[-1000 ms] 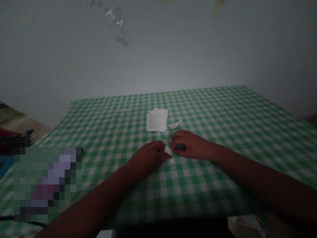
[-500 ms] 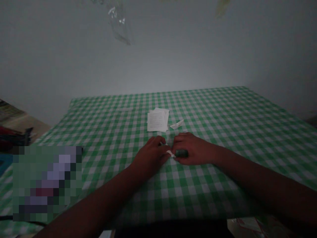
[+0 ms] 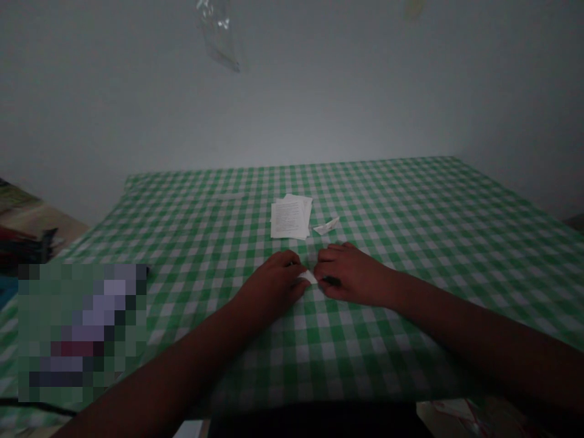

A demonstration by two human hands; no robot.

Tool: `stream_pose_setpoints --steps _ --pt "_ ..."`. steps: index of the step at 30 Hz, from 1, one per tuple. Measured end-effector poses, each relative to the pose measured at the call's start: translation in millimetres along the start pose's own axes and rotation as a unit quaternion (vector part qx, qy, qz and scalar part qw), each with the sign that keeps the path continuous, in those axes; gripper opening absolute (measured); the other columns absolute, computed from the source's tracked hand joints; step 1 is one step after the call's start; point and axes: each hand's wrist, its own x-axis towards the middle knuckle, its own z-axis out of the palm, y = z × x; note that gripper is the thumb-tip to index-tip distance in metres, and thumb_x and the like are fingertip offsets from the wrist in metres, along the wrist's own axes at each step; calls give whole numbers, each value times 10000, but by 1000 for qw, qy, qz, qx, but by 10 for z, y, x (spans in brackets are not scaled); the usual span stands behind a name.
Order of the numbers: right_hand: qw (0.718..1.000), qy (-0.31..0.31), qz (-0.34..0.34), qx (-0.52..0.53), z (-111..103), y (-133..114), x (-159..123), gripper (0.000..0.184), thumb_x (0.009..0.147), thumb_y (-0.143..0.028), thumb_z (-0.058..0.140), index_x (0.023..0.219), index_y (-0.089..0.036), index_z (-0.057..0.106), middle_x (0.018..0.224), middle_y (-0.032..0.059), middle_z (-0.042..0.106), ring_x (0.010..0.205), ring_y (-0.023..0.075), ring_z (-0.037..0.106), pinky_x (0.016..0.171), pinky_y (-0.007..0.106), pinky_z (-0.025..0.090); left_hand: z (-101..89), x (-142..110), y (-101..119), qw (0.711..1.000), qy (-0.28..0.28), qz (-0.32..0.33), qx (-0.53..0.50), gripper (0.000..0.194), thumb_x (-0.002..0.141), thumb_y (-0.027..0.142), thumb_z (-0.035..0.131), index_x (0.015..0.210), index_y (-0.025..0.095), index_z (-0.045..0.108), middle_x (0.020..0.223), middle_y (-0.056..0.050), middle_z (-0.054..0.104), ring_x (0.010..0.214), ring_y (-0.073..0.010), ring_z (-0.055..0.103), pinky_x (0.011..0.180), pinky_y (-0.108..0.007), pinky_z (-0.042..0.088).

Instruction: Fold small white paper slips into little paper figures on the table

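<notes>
Between my two hands is a small white folded piece of paper, held low over the checked tablecloth. My left hand pinches its left side, with the fingers covering much of it. The curled fingertips of my right hand close at the paper's right tip. Just beyond my hands lies a folded paper boat, pale and narrow. To its left is a stack of printed paper sheets, loosely fanned.
A green and white checked tablecloth covers the table, which meets a grey wall. On the left lies a pixelated object with a dark cable near it. A clear plastic piece hangs on the wall.
The paper between my hands has shifted and shows a flatter, pointed shape. My right fingers have curled closer together, narrowing the gap between them. The view has tilted slightly.
</notes>
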Motion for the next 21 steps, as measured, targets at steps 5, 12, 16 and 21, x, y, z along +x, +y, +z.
stream_pose_setpoints --steps 5,12,16,21 --pt "1000 -2 10 -16 -25 -59 -33 93 884 -240 561 840 -200 633 881 38 600 893 211 553 798 364 366 23 -15 10 1000 0 4 24 196 905 224 590 1074 177 679 1092 -69 606 1042 -207 557 967 -369 465" --pt "999 -27 5 32 -85 -65 -63 91 853 -202 572 779 -191 625 803 23 584 795 176 554 739 321 381 -11 -18 48 999 -16 7 36 199 912 218 588 1072 142 680 1081 -84 604 1039 -215 556 960 -368 469" --pt "994 -26 -8 105 -99 14 -61 33 820 -177 595 810 -194 621 805 13 595 781 165 554 744 308 397 -33 -20 36 1000 -24 11 18 157 897 248 615 1003 157 687 1079 -80 590 1034 -206 554 949 -350 475" --pt "986 3 -3 164 -86 91 -60 80 770 -111 587 785 -188 574 799 5 588 767 153 542 733 294 408 -25 -8 4 1000 -23 6 14 162 887 259 631 1001 155 681 1077 -76 584 1023 -198 558 939 -341 477"
